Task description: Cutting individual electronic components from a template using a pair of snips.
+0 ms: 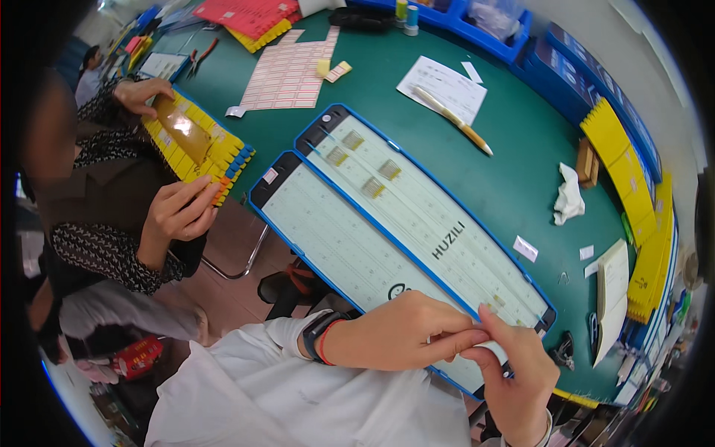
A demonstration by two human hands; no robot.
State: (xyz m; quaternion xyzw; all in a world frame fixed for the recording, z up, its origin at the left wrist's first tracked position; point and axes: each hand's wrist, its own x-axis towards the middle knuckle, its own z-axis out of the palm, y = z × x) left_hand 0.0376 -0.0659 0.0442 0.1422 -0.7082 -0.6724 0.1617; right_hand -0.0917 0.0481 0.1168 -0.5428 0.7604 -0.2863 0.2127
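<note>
A long, hinged, blue-rimmed flat case [335, 227] lies open in front of me, its near end partly behind my hands. Several small grey-and-yellow bundles [389, 170] rest on its right panel toward the far end, and fainter small pieces [497, 302] show near my fingers. My left hand [406, 331], with a black band and a red cord at the wrist, reaches across above the case. Its thumb and forefinger are pinched together. My right hand [518, 369] meets it there, fingertips pinched too. Whatever sits between the fingers is too small to make out.
At left a co-worker's hands [179, 212] hold a yellow board [167, 141]. Beyond the case lie a pen [454, 119], paper [436, 74] and label sheets [287, 74]. Right stand yellow card strips [614, 141], a crumpled tissue [568, 195], a wooden block [587, 162] and a notebook [612, 298].
</note>
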